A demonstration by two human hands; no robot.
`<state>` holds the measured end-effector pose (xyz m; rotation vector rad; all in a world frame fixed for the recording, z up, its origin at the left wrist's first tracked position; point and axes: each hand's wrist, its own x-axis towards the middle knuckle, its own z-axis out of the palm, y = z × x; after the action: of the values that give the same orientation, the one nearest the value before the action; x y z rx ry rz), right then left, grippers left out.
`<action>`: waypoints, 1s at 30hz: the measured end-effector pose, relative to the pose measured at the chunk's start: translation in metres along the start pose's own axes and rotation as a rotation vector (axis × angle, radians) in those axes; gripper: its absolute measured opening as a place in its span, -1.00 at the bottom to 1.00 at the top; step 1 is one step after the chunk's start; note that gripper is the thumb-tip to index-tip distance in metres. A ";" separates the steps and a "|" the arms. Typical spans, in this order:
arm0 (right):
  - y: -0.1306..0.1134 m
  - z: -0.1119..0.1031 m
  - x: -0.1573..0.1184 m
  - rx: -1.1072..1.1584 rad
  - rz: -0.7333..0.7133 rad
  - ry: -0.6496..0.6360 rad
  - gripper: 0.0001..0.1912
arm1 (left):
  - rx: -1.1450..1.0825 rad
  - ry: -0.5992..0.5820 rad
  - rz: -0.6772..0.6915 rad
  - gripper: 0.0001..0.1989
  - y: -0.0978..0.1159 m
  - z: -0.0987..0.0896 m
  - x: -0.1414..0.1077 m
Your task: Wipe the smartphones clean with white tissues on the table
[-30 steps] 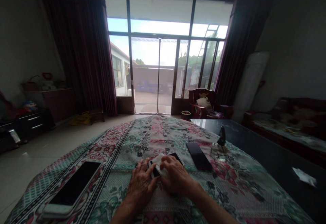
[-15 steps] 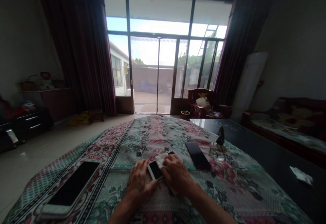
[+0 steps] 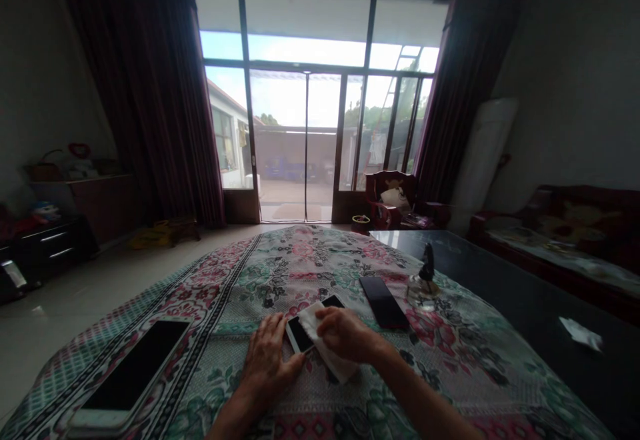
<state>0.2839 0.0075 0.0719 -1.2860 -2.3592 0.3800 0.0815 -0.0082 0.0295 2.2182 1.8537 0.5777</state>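
A white-framed smartphone with a black screen lies slantwise on the patterned cloth. My left hand lies at its left end, fingers stretched out flat and the thumb near the lower edge. My right hand is closed on a folded white tissue, which lies across the middle of the phone and hangs over its near edge. Past the tissue, a dark part of the screen shows at the upper right. The right fingertips are bunched on the tissue and partly hidden.
A larger white phone lies at the left, a dark phone at the right. Beside the dark phone stands a small black figure on a clear base. Crumpled white paper lies on the dark tabletop. Glass doors stand ahead.
My right hand has lifted and turned slightly, so more of the tissue shows below it. My left hand stays beside the phone. The view has shifted slightly.
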 end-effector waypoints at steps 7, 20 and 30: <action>-0.019 0.022 -0.002 -0.076 0.017 0.151 -0.75 | -0.020 0.063 0.035 -0.31 -0.008 0.009 0.002; -0.011 0.039 0.008 -0.134 0.182 0.048 -0.53 | -0.016 0.097 0.081 -0.34 -0.017 0.015 0.006; 0.011 0.022 0.013 -0.184 0.342 0.113 -0.51 | -0.032 0.129 0.082 -0.38 -0.015 0.011 0.005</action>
<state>0.2752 0.0236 0.0509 -1.7562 -2.1192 0.1866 0.0730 0.0012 0.0145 2.2949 1.8049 0.7774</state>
